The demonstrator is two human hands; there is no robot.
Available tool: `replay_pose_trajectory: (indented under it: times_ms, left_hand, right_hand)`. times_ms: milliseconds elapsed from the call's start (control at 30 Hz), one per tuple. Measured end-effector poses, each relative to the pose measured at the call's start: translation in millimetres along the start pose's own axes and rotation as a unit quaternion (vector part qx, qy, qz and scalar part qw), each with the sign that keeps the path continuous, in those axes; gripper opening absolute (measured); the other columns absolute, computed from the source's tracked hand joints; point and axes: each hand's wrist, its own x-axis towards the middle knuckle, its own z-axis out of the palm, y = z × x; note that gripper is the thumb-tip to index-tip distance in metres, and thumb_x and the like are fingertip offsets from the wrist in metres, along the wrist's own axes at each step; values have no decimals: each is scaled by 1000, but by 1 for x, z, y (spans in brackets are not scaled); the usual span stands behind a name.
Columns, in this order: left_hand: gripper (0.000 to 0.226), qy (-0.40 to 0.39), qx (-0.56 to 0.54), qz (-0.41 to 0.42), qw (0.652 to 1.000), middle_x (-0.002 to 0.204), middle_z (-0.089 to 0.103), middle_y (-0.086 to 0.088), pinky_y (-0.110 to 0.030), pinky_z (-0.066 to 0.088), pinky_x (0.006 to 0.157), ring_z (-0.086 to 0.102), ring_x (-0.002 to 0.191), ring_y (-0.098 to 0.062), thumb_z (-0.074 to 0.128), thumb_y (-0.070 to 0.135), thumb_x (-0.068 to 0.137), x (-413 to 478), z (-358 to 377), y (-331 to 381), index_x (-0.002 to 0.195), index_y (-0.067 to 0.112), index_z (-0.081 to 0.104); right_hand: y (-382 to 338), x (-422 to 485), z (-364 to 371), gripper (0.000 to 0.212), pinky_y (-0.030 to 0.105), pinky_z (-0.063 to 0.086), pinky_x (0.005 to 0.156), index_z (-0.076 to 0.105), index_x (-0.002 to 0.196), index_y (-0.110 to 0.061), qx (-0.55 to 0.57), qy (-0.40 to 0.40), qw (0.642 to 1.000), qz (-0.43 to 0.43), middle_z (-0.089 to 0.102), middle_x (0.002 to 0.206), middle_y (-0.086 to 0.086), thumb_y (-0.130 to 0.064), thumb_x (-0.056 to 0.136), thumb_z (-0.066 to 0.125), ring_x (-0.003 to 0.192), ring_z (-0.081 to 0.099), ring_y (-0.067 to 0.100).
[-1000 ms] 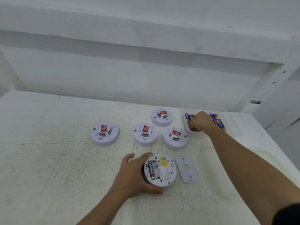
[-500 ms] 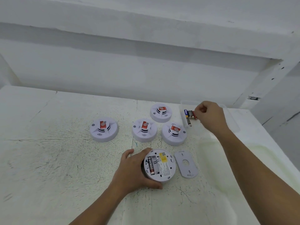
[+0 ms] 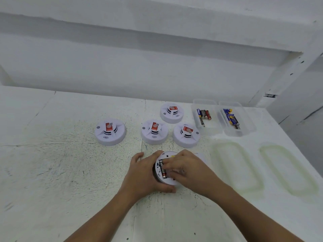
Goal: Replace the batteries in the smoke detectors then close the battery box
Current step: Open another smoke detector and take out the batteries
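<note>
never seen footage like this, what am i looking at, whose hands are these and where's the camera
There is no machine here. A person works with bare hands, and the single camera sits on their head, looking forward and down.

On the white table stand four smoke detectors, face up. Beside them is a clear battery box, open, with batteries in both halves.

The left hand grips an upturned detector with its battery bay exposed. One battery shows inside. The right hand has its fingers at that bay, but blur hides whether they pinch anything.
</note>
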Motion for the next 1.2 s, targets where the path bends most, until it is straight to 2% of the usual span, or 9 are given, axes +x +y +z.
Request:
replay_pose_trajectory:
  times_ms: [167, 333, 467, 633, 767, 900, 1033, 1133, 1200]
  left_hand:
    - [115, -5, -5, -1, 1000, 101, 50, 42, -25, 7, 115, 45, 100, 24, 68, 84, 38, 0, 1, -2, 135, 30, 42]
    - [124, -26, -15, 5, 1000, 125, 55, 28, -30, 4, 118, 42, 116, 18, 66, 87, 40, -2, 0, -7, 144, 27, 33]
    - [106, -30, -38, 19, 999, 122, 53, 31, -28, 7, 116, 43, 114, 18, 69, 76, 51, -4, -3, -8, 140, 28, 36]
    - [94, -29, -59, 16, 998, 117, 47, 40, -17, 3, 111, 38, 114, 23, 72, 68, 53, -5, -7, -7, 133, 42, 30]
    - [98, -25, -56, 12, 998, 116, 42, 42, -15, 4, 107, 19, 112, 36, 80, 61, 52, -5, -10, -4, 134, 40, 32]
    - [102, -30, -58, -9, 998, 114, 35, 44, -18, 6, 105, 2, 104, 44, 77, 65, 45, -6, -13, -1, 133, 40, 33]
    - [100, -30, -56, -3, 998, 114, 37, 43, -13, 6, 104, 5, 106, 43, 67, 73, 41, -6, -13, 1, 130, 42, 32]
    - [99, -30, -53, 3, 998, 113, 36, 44, -8, 4, 102, 7, 107, 42, 66, 73, 41, -5, -12, 0, 128, 43, 30]
    - [100, -25, -52, 7, 998, 113, 37, 44, -10, 3, 103, 10, 108, 41, 67, 72, 42, -5, -11, -1, 130, 42, 32]
  right_hand:
    - [2, 1, 6, 35, 28, 50, 72, 75, 94, -21, -104, 17, 990, -91, 73, 101, -14, -32, 88, 42, 84, 58, 20]
    - [3, 6, 1, 26, 36, 53, 60, 75, 87, -22, -162, -8, 977, -141, 73, 91, -15, -30, 85, 50, 77, 62, 18]
    - [2, 8, -3, 21, 35, 53, 57, 74, 82, -19, -180, -26, 971, -155, 73, 87, -11, -25, 84, 55, 74, 62, 19]
    - [3, 16, 1, 31, 39, 53, 64, 70, 80, -15, -223, -78, 961, -144, 72, 85, -6, -21, 87, 40, 82, 60, 20]
    - [-4, 20, -7, 26, 39, 52, 62, 67, 77, -12, -246, -109, 953, -141, 68, 79, 0, -17, 86, 43, 79, 59, 22]
    - [-7, 26, -9, 23, 41, 53, 65, 66, 77, -10, -252, -133, 946, -153, 66, 79, 3, -15, 87, 46, 78, 57, 24]
    - [-1, 24, -2, 22, 41, 54, 65, 68, 80, -9, -249, -122, 945, -174, 69, 82, 3, -15, 83, 47, 79, 58, 26]
    - [1, 21, -2, 7, 41, 54, 56, 65, 76, -10, -226, -100, 950, -191, 67, 77, 3, -14, 75, 59, 73, 55, 26]
    - [1, 20, -2, 5, 40, 53, 51, 62, 74, -11, -218, -87, 952, -197, 65, 75, 3, -15, 73, 59, 71, 55, 25]
